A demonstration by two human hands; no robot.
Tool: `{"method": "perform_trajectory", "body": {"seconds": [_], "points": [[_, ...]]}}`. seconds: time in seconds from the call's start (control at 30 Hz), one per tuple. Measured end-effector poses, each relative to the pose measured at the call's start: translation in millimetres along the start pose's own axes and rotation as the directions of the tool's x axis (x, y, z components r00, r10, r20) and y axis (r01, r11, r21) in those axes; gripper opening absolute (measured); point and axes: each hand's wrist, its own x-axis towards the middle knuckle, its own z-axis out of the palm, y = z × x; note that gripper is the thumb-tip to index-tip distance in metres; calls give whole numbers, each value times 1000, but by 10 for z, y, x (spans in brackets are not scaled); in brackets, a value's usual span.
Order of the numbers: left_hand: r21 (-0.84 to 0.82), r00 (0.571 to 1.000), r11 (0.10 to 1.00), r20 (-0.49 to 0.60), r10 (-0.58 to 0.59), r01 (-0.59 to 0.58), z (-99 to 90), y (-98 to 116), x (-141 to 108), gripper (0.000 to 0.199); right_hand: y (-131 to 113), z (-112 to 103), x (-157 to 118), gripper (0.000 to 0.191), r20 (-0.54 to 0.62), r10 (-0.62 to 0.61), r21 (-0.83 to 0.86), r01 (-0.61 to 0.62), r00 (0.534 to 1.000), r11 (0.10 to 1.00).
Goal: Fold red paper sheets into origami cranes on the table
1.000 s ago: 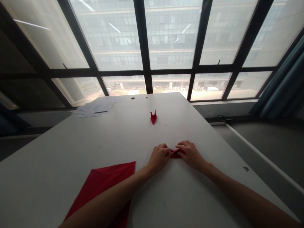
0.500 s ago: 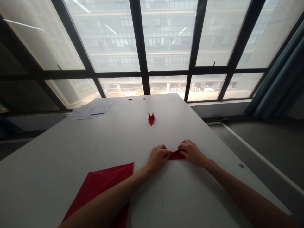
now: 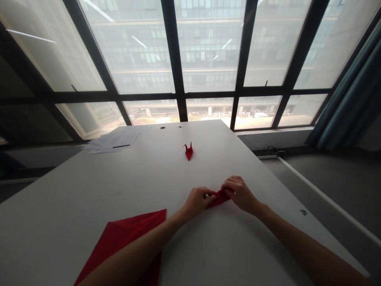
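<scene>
A small folded piece of red paper is between my two hands, just above or on the white table. My left hand pinches its left end between thumb and fingers. At the other end my right hand has its fingers closed over the paper, covering part of the folds. Beyond the hands stands a red origami crane. Under my left forearm lies a larger red sheet of paper, partly hidden by the arm.
Loose white papers with a dark pen on them lie at the table's far left. Large windows rise behind the table. A blue curtain hangs at the right, and a white rail runs along the floor there.
The folded red paper has tilted, its left end now lower and nearer to me. Both hands keep hold of it. The whole view has shifted slightly.
</scene>
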Motion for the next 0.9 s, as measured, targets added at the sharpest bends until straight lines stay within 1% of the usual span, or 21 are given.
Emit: {"method": "perform_trajectory", "body": {"seconds": [0.07,0.1,0.13,0.17,0.2,0.23,0.27,0.3,0.33,0.37,0.4,0.43,0.47,0.53,0.63,0.7,0.8,0.9], "points": [[-113,999,993,33,-36,40,-54,45,17,33,-26,-22,5,27,-31,-25,-29,24,999,999],[-179,998,982,31,-58,63,-81,73,24,34,-32,-30,9,28,-79,-18,-35,15,997,999],[-248,996,964,18,-90,92,-104,101,29,34,-33,-35,14,28,-155,9,-24,-13,988,1000],[-322,991,939,-4,-132,124,-121,127,33,35,-32,-35,21,31,-253,59,15,-57,966,998],[-401,982,903,-32,-185,157,-128,149,35,36,-31,-27,29,35,-349,133,90,-108,927,990],[-481,969,858,-58,-239,183,-126,168,36,37,-32,-11,38,42,-414,227,199,-155,882,968],[-556,956,808,-79,-284,194,-114,184,34,38,-39,15,45,48,-421,329,332,-193,846,923],[-620,946,761,-91,-311,191,-94,197,29,39,-53,48,51,52,-364,420,467,-227,831,854],[-669,941,721,-96,-324,179,-69,209,21,40,-75,87,55,52,-258,480,584,-261,838,768],[-703,940,691,-95,-327,169,-40,222,10,40,-103,129,56,50,-132,500,671,-294,856,681],[-726,943,669,-87,-321,160,-10,234,-3,40,-136,169,54,45,-23,490,728,-321,871,606],[-742,949,653,-75,-305,152,19,245,-18,40,-169,205,50,40,47,467,762,-334,883,554],[-750,957,646,-63,-284,142,45,253,-32,39,-200,233,44,36,77,449,785,-332,890,524],[-740,969,659,-45,-242,130,84,256,-54,36,-243,262,30,29,75,436,812,-309,897,496],[-697,968,704,-62,-243,132,119,218,-58,34,-249,261,9,26,121,405,833,-315,906,455],[-690,964,711,-78,-255,133,133,180,-50,34,-227,257,-2,26,158,386,833,-333,909,442],[-693,966,710,-83,-245,121,147,140,-41,33,-195,269,-10,29,155,420,825,-351,894,443],[-676,966,729,-99,-239,111,156,128,-42,33,-187,284,-9,33,160,442,830,-362,883,424]]}}
